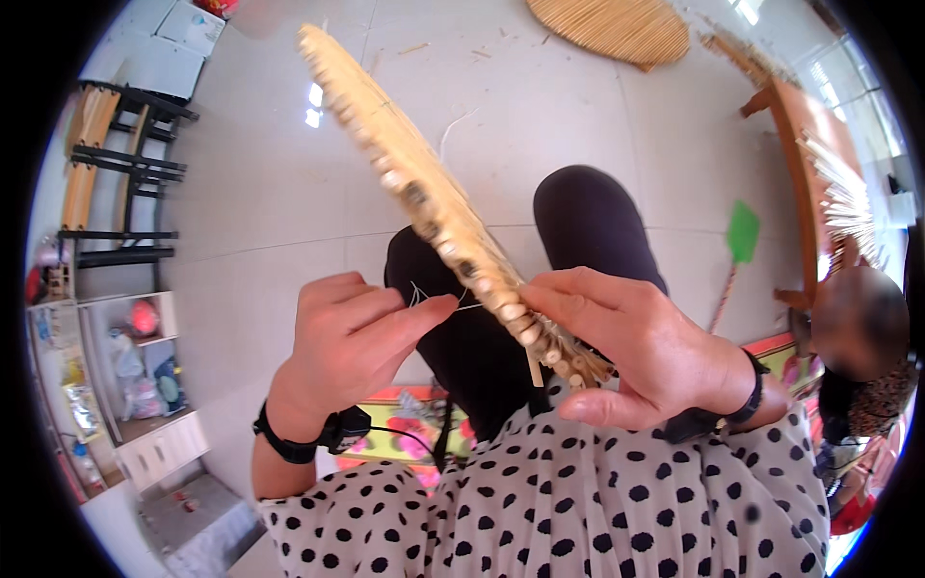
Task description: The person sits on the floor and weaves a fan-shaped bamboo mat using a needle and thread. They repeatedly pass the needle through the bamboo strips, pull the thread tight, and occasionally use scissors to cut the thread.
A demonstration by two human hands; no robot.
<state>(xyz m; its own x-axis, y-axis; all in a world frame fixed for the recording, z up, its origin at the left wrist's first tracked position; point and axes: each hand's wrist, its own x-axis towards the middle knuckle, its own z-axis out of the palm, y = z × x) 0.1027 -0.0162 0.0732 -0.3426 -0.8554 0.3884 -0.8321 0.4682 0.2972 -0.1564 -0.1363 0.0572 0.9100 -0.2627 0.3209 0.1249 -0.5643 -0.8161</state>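
Observation:
A flat mat of pale stalks (424,154), bound side by side, stands tilted on edge above my knees. Its row of cut stalk ends faces me, and two dark spots show along that edge. My right hand (631,337) grips the mat's near end, fingers over one face and thumb lower down. To the left of the mat, my left hand (356,332) is closed in a pinch on a thin white thread (469,307). This thread runs from the fingertips to the mat's edge. Whether a needle is in the pinch is hidden.
On the tiled floor ahead lies a rounded stalk mat (617,29), with stalk scraps around. A green fly swatter (742,231) is at the right, near a wooden table (814,144) bearing thin white sticks. Another person (858,347) sits at far right. Shelves (145,376) stand at left.

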